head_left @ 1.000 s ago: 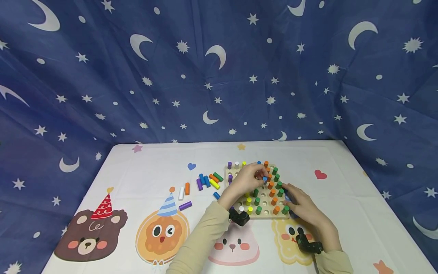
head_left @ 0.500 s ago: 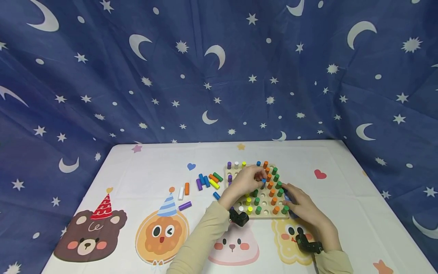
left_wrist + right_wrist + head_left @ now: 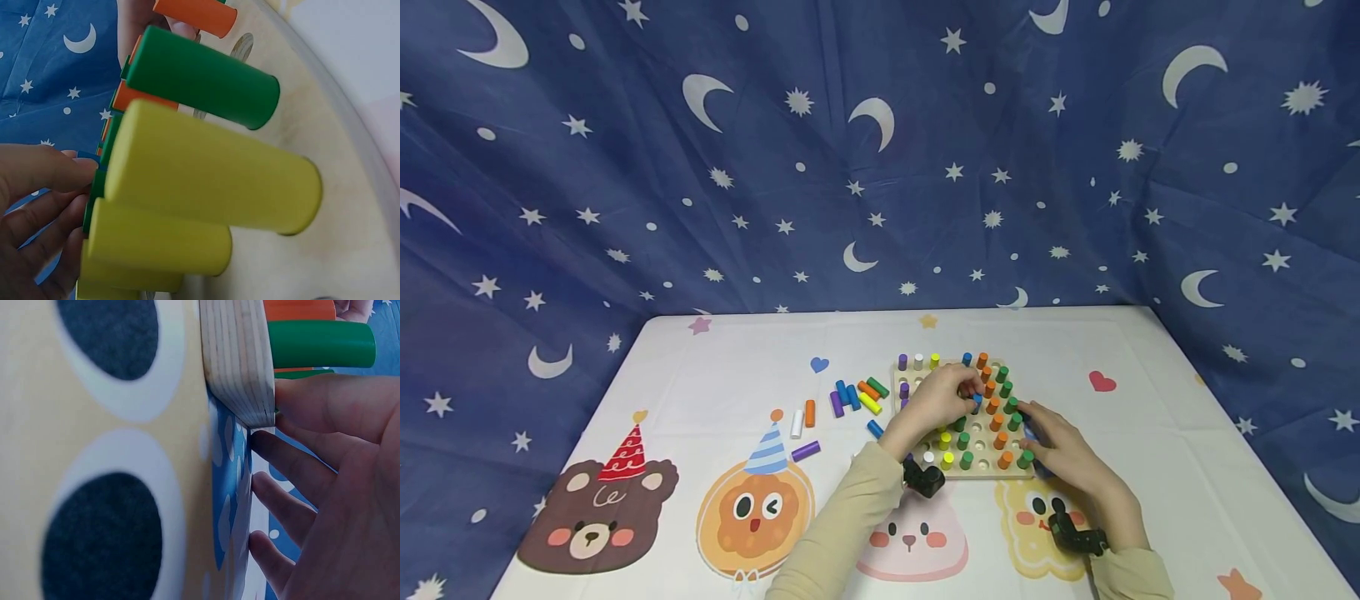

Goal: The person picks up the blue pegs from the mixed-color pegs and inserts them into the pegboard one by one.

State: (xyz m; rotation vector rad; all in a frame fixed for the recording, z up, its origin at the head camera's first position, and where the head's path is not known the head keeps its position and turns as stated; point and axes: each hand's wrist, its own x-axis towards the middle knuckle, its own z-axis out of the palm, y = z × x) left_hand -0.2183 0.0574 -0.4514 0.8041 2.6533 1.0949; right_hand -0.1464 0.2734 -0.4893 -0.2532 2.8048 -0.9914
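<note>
The wooden pegboard (image 3: pixel 992 476) holds upright pegs in several colours. Over its middle, my left hand (image 3: pixel 938 395) pinches a blue peg (image 3: pixel 977 403) between thumb and fingertips. In the left wrist view just a sliver of that blue peg (image 3: pixel 89 159) shows; its lower end is hidden behind green pegs and a large yellow peg (image 3: pixel 212 167). My right hand (image 3: pixel 1063 442) rests beside the board's right edge with fingers extended. The right wrist view has its thumb (image 3: pixel 337 406) against the board's side (image 3: pixel 240 356), near a green peg (image 3: pixel 322 344).
Loose pegs lie left of the board, among them a yellow peg (image 3: pixel 870 403), a white peg (image 3: pixel 797 423), an orange peg (image 3: pixel 810 413) and a purple peg (image 3: pixel 806 451). The white tablecloth (image 3: pixel 700 375) carries printed cartoon figures. A blue starry curtain (image 3: pixel 880 208) hangs behind.
My left hand has moved slightly toward me and down with the blue peg, which now stands lower over the board. The right hand has stayed put.
</note>
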